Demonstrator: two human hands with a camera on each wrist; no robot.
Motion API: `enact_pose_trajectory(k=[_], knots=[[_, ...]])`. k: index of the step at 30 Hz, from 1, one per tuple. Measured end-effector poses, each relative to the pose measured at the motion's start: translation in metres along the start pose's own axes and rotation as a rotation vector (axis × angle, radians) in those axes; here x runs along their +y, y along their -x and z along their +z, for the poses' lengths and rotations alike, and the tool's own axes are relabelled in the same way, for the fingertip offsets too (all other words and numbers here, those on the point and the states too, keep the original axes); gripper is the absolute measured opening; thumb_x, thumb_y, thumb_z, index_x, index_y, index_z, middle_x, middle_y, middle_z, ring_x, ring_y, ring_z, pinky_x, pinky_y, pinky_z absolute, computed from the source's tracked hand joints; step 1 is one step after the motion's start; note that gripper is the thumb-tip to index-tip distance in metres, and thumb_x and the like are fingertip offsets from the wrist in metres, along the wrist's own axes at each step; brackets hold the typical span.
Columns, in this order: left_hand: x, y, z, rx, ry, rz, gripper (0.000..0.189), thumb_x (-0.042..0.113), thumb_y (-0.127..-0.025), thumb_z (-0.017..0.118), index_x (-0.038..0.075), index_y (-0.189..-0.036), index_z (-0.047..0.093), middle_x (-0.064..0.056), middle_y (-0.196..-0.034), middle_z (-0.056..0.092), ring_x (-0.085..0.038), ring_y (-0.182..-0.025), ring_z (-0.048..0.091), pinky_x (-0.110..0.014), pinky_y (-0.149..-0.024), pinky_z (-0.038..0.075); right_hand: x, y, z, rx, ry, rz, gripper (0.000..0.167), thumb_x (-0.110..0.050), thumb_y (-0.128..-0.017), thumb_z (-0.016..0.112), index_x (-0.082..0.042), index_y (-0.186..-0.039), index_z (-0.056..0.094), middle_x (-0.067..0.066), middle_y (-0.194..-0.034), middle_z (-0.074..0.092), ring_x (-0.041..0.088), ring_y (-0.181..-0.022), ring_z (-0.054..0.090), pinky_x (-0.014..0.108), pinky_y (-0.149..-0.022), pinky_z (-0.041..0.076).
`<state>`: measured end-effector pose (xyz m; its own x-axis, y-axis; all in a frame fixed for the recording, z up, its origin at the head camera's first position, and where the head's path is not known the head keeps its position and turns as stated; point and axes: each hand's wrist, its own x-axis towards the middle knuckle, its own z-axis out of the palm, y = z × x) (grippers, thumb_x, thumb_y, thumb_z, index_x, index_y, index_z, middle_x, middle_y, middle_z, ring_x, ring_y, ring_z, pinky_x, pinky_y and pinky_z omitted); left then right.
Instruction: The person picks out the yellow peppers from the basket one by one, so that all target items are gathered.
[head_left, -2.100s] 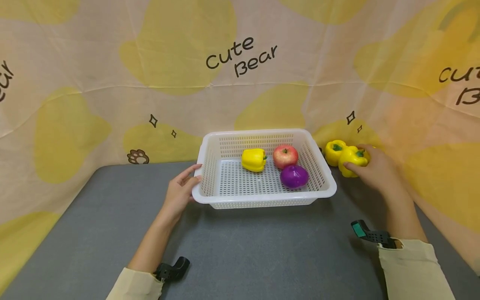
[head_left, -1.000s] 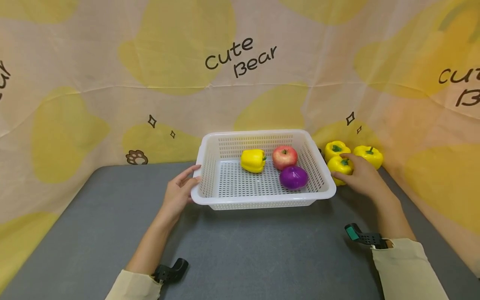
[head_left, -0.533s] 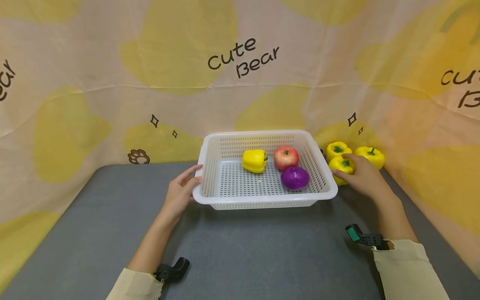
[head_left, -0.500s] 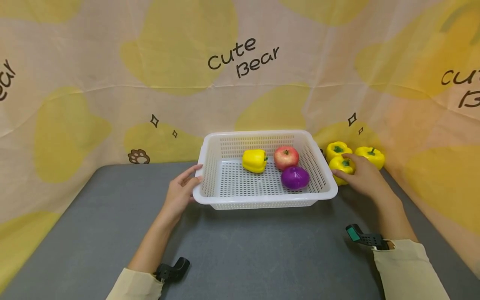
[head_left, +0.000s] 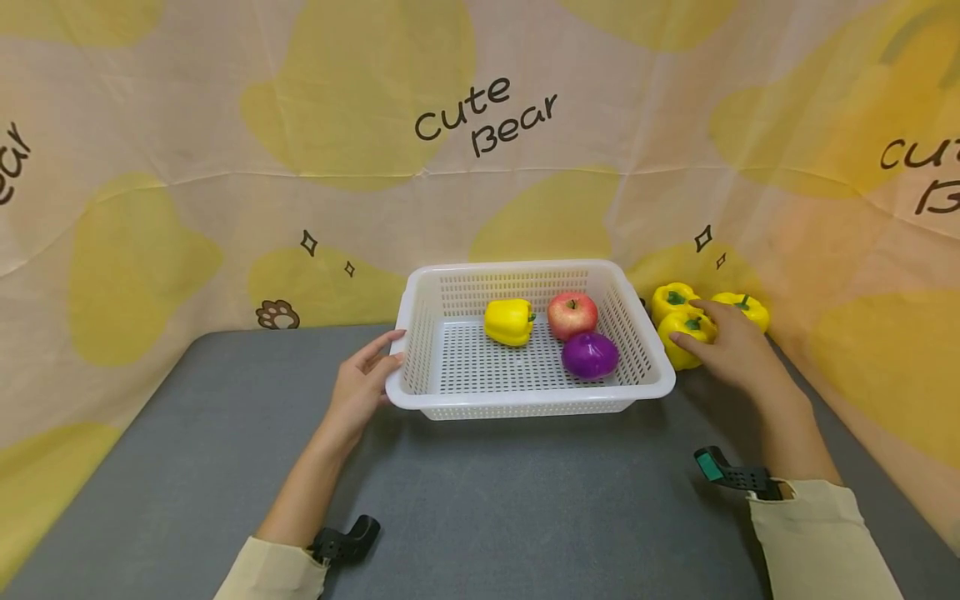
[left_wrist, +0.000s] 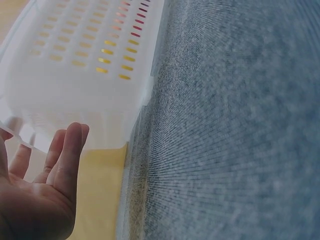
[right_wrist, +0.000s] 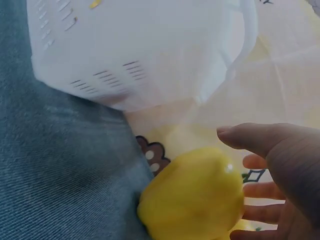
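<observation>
My left hand (head_left: 362, 383) holds the left rim of a white perforated plastic basket (head_left: 530, 401), thumb on the rim and fingers below it. Inside lie a yellow bell pepper (head_left: 507, 322), a red apple (head_left: 572, 315) and a purple onion (head_left: 590, 357). My right hand (head_left: 742, 354) is beside the front yellow bell pepper (head_left: 678, 337), right of the basket. In the right wrist view, its thumb is spread apart over this pepper (right_wrist: 192, 195), fingers along the far side. Another yellow bell pepper (head_left: 672, 297) sits behind, and a third pepper (head_left: 753, 311) is partly hidden by the hand.
The grey table (head_left: 480, 508) stretches in front of the basket and to its left. A patterned cloth (head_left: 337, 208) hangs right behind the basket and the peppers. Each wrist wears a black strap mount (head_left: 345, 540).
My right hand first brought the front pepper left toward the basket, uncovering the pepper on the right. Since then it has loosened and drawn slightly back and right. My left hand has stayed on the basket.
</observation>
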<state>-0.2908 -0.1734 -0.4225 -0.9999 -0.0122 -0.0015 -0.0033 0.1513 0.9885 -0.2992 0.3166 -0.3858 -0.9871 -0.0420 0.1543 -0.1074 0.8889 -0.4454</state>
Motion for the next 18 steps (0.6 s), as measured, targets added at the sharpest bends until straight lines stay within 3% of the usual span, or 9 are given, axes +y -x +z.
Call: enact_pose_trajectory(k=[10, 18], knots=[[0.000, 0.000, -0.002, 0.005, 0.006, 0.007, 0.042, 0.023, -0.101, 0.060, 0.022, -0.143, 0.057, -0.018, -0.123, 0.067, -0.009, -0.082, 0.069, -0.027, -0.066, 0.060, -0.027, 0.008, -0.012, 0.093, 0.001, -0.056, 0.070, -0.043, -0.097, 0.063, 0.005, -0.144, 0.046, 0.036, -0.147, 0.043, 0.056, -0.134, 0.038, 0.074, -0.107, 0.031], [-0.002, -0.002, 0.000, 0.008, 0.021, -0.002, 0.042, 0.022, -0.100, 0.060, 0.023, -0.142, 0.058, -0.017, -0.118, 0.068, -0.009, -0.076, 0.069, -0.028, -0.065, 0.060, -0.066, 0.018, -0.016, 0.087, -0.044, -0.133, 0.068, -0.043, -0.094, 0.067, 0.000, -0.144, 0.050, 0.030, -0.151, 0.043, 0.053, -0.139, 0.036, 0.074, -0.109, 0.029]])
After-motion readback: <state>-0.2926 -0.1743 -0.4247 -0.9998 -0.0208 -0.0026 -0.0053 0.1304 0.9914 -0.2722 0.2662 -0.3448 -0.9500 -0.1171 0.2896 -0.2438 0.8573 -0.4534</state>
